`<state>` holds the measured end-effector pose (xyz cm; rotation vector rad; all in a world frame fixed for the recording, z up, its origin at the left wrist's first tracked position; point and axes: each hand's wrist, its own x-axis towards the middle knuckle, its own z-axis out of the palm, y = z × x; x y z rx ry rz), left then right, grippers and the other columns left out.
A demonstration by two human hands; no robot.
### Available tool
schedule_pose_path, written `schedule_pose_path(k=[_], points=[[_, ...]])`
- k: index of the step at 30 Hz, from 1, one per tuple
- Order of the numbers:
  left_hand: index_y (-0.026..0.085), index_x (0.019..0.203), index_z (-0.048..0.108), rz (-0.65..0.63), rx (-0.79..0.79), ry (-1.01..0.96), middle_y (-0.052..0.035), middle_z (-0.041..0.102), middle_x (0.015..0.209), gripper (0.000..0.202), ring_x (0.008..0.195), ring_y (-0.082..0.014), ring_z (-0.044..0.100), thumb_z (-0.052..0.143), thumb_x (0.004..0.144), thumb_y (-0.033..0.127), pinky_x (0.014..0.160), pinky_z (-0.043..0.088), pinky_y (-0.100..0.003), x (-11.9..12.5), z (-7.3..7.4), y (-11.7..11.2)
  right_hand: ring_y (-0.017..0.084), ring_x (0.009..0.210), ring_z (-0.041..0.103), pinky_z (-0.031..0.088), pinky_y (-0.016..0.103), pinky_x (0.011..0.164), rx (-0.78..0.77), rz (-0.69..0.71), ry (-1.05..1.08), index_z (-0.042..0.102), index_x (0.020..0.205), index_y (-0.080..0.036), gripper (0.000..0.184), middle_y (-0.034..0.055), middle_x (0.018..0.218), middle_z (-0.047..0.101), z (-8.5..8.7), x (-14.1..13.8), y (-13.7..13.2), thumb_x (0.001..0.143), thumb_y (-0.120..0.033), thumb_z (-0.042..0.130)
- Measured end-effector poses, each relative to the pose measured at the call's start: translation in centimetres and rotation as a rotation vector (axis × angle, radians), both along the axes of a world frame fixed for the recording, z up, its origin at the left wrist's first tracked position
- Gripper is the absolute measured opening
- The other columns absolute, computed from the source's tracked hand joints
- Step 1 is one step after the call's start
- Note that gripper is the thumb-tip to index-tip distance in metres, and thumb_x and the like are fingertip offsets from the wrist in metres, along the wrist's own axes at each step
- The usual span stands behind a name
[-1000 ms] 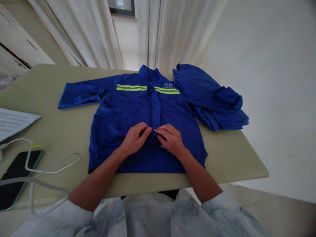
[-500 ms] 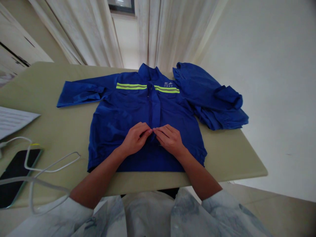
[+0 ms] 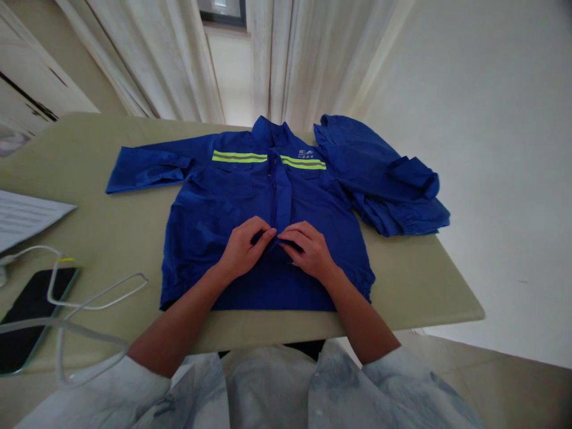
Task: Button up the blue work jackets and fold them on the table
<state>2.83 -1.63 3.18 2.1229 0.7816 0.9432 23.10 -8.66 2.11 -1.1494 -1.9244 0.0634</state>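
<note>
A blue work jacket (image 3: pixel 214 208) with yellow-green reflective stripes lies front-up on the green table (image 3: pixel 111 238), collar away from me. Its left sleeve stretches out flat; its right sleeve is bunched at the table's right edge. My left hand (image 3: pixel 243 247) and my right hand (image 3: pixel 308 250) meet at the jacket's front placket, low on the chest. Both have fingers curled and pinched on the fabric edges at the centre closure. What lies under the fingertips is hidden.
A dark phone (image 3: pixel 27 316) lies at the near left with a white cable (image 3: pixel 89 301) looping across it. A sheet of paper (image 3: pixel 27 217) sits at the left edge. Pale curtains (image 3: pixel 286 59) hang behind the table. The table's right edge drops to the floor.
Both hands have stayed at the jacket's centre front, shifting slightly upward along the placket. The jacket itself has not moved.
</note>
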Motion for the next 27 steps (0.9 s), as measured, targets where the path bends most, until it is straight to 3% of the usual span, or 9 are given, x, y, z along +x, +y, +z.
schedule_pose_path(k=[6, 12, 21, 27], points=[[0.019, 0.088, 0.065, -0.039, -0.041, -0.012, -0.0003, 0.066, 0.081, 0.027, 0.076, -0.0149, 0.061, 0.056, 0.105, 0.038, 0.072, 0.046, -0.028, 0.0, -0.2, 0.0, 0.02, 0.098, 0.07, 0.059, 0.037, 0.088, 0.019, 0.045, -0.043, 0.074, 0.111, -0.022, 0.021, 0.0085, 0.107, 0.077, -0.6, 0.1, 0.1, 0.105, -0.016, 0.054], [0.02, 0.086, 0.067, -0.024, -0.095, -0.008, 0.0006, 0.064, 0.077, 0.029, 0.069, -0.0141, 0.057, 0.058, 0.104, 0.041, 0.065, 0.043, -0.028, 0.2, -0.6, 0.7, 0.02, 0.097, 0.071, 0.06, 0.036, 0.088, 0.043, 0.019, -0.091, 0.075, 0.11, -0.023, 0.023, 0.0078, 0.106, 0.078, -0.8, -0.2, 0.1, 0.105, -0.016, 0.054], [0.02, 0.086, 0.062, -0.182, 0.003, -0.072, -0.0062, 0.066, 0.091, 0.027, 0.089, -0.019, 0.062, 0.05, 0.106, 0.033, 0.082, 0.05, -0.033, 0.1, 0.2, 0.2, 0.02, 0.096, 0.074, 0.06, 0.034, 0.09, 0.051, -0.028, -0.293, 0.077, 0.109, -0.022, 0.028, 0.0074, 0.107, 0.08, 0.0, -0.2, -0.5, 0.105, -0.013, 0.052], [0.02, 0.089, 0.066, -0.248, -0.026, -0.096, -0.0095, 0.071, 0.108, 0.026, 0.103, -0.0205, 0.066, 0.052, 0.106, 0.035, 0.095, 0.052, -0.037, 0.3, 1.2, -1.1, 0.019, 0.092, 0.074, 0.06, 0.033, 0.088, 0.045, -0.099, -0.218, 0.077, 0.105, -0.021, 0.021, 0.0072, 0.1, 0.08, 1.2, -0.1, -2.7, 0.104, -0.014, 0.056]])
